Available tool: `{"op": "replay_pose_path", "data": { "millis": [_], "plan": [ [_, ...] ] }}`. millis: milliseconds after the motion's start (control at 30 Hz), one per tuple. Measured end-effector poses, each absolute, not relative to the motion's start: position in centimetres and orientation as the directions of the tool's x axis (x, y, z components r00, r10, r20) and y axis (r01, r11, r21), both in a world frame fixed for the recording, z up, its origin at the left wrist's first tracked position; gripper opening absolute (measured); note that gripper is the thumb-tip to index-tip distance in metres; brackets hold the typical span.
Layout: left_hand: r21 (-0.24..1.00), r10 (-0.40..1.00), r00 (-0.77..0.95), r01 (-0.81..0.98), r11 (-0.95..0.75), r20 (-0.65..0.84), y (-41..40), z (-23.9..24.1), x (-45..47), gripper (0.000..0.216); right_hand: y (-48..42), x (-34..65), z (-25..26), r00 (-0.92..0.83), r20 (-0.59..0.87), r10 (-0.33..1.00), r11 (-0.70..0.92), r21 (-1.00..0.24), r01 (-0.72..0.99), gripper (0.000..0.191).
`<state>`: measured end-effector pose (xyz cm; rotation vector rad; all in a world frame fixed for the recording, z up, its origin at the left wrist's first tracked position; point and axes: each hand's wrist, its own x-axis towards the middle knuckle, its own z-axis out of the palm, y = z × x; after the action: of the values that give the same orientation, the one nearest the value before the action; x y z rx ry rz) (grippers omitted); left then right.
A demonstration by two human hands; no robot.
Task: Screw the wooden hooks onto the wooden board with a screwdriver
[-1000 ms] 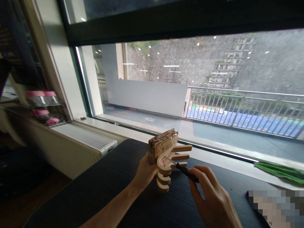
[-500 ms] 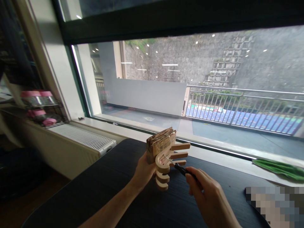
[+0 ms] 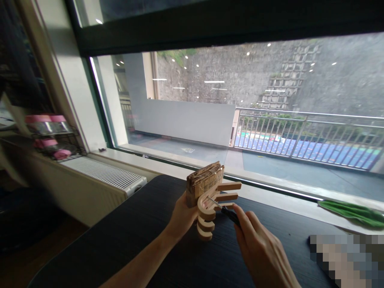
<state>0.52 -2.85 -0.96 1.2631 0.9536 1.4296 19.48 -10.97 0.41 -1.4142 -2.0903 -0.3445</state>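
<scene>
My left hand (image 3: 182, 216) is closed round the lower left side of a layered brown cardboard block (image 3: 207, 185), its fingertips hidden behind. Against the block's near face is a light wooden rack (image 3: 207, 214) with several curved hooks and straight prongs sticking out to the right. In my right hand (image 3: 258, 244) is a screwdriver (image 3: 229, 214) with a black handle, the index finger reaching along it. Its thin metal shaft points up and left, and the tip meets the rack's flat face near a small hole. Whether it sits in a screw is too small to tell.
Beneath my hands is a dark table (image 3: 132, 236) with rounded corners. A window sill (image 3: 168, 168) runs behind it, with a green cloth (image 3: 351, 214) at the right. A white radiator (image 3: 105, 174) and a rack of pink-lidded containers (image 3: 49, 128) stand left. A pixelated patch covers the lower right.
My right hand has turned round the screwdriver handle, its index finger now stretched further forward. The block and wooden rack have shifted very slightly right. The screwdriver tip stays at the rack's face.
</scene>
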Motion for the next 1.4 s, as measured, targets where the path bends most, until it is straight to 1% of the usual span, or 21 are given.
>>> {"op": "replay_pose_path", "data": {
  "millis": [67, 167, 267, 333, 400, 467, 600, 667, 733, 767, 833, 900, 967, 1033, 1133, 1200, 1300, 1400],
  "plan": [
    [0.961, 0.973, -0.004, -0.155, -0.228, 0.23, -3.0, -0.8, 0.6, 0.041, -10.8, 19.6, 0.3, -0.297, 0.616, 0.73, 0.409, -0.045, 0.911, 0.043],
    [0.963, 0.975, -0.018, -0.157, -0.22, 0.22, -3.1, -0.7, 0.7, 0.042, -10.8, 19.7, 0.1, -0.31, 0.623, 0.718, 0.393, 0.004, 0.919, 0.038],
    [0.96, 0.975, -0.012, -0.172, -0.222, 0.223, -3.0, -0.8, 0.8, 0.043, -10.9, 19.6, 0.0, -0.309, 0.622, 0.719, 0.385, 0.014, 0.923, 0.033],
    [0.959, 0.974, -0.011, -0.172, -0.224, 0.226, -3.0, -0.9, 0.8, 0.043, -10.9, 19.5, 0.0, -0.289, 0.628, 0.723, 0.384, -0.018, 0.923, 0.029],
    [0.961, 0.975, -0.022, -0.164, -0.221, 0.221, -3.0, -0.9, 0.8, 0.042, -10.9, 19.4, 0.2, -0.254, 0.623, 0.74, 0.394, -0.096, 0.914, 0.026],
    [0.962, 0.976, -0.03, -0.164, -0.216, 0.214, -3.0, -0.9, 0.8, 0.043, -10.9, 19.3, 0.5, -0.207, 0.59, 0.781, 0.402, -0.22, 0.889, 0.026],
    [0.964, 0.978, -0.016, -0.162, -0.21, 0.21, -3.0, -0.8, 0.8, 0.044, -10.8, 19.3, 0.9, -0.121, 0.436, 0.892, 0.364, -0.533, 0.763, 0.024],
    [0.966, 0.976, -0.007, -0.143, -0.215, 0.216, -3.0, -0.9, 0.7, 0.042, -10.7, 19.2, 1.0, -0.112, 0.349, 0.93, 0.328, -0.657, 0.679, 0.027],
    [0.965, 0.974, -0.006, -0.131, -0.227, 0.228, -2.9, -1.0, 0.7, 0.041, -10.5, 19.2, 1.0, -0.124, 0.273, 0.954, 0.289, -0.729, 0.621, 0.035],
    [0.964, 0.972, -0.006, -0.13, -0.232, 0.233, -2.9, -1.1, 0.7, 0.041, -10.5, 19.2, 0.9, -0.133, 0.253, 0.958, 0.28, -0.742, 0.609, 0.039],
    [0.96, 0.97, 0.002, -0.144, -0.239, 0.242, -2.9, -1.2, 0.8, 0.044, -10.4, 19.2, 0.8, -0.13, 0.284, 0.95, 0.301, -0.716, 0.63, 0.036],
    [0.957, 0.968, 0.023, -0.158, -0.245, 0.251, -2.9, -1.3, 0.9, 0.045, -10.6, 19.2, 0.6, -0.113, 0.366, 0.924, 0.334, -0.626, 0.705, 0.027],
    [0.954, 0.964, 0.043, -0.157, -0.255, 0.264, -3.0, -1.3, 1.0, 0.044, -10.7, 19.2, 0.5, -0.103, 0.443, 0.89, 0.339, -0.494, 0.8, 0.029],
    [0.953, 0.96, 0.059, -0.151, -0.263, 0.274, -3.1, -1.3, 1.0, 0.044, -10.8, 19.1, 0.3, -0.132, 0.512, 0.849, 0.345, -0.347, 0.872, 0.03],
    [0.952, 0.957, 0.07, -0.146, -0.27, 0.282, -3.2, -1.2, 0.9, 0.044, -10.8, 19.1, 0.1, -0.214, 0.621, 0.754, 0.378, -0.144, 0.915, 0.02],
    [0.95, 0.955, 0.068, -0.139, -0.278, 0.29, -3.1, -1.3, 0.8, 0.044, -10.8, 19.1, 0.0, -0.258, 0.661, 0.705, 0.389, -0.056, 0.92, 0.015],
    [0.95, 0.953, 0.081, -0.141, -0.278, 0.291, -3.0, -1.6, 0.7, 0.044, -10.7, 19.1, 0.1, -0.283, 0.69, 0.666, 0.391, 0.001, 0.92, 0.014],
    [0.95, 0.951, 0.103, -0.149, -0.276, 0.292, -3.0, -1.8, 0.6, 0.042, -10.7, 19.0, 0.2, -0.276, 0.695, 0.664, 0.406, -0.025, 0.914, 0.014]
  ]
}}
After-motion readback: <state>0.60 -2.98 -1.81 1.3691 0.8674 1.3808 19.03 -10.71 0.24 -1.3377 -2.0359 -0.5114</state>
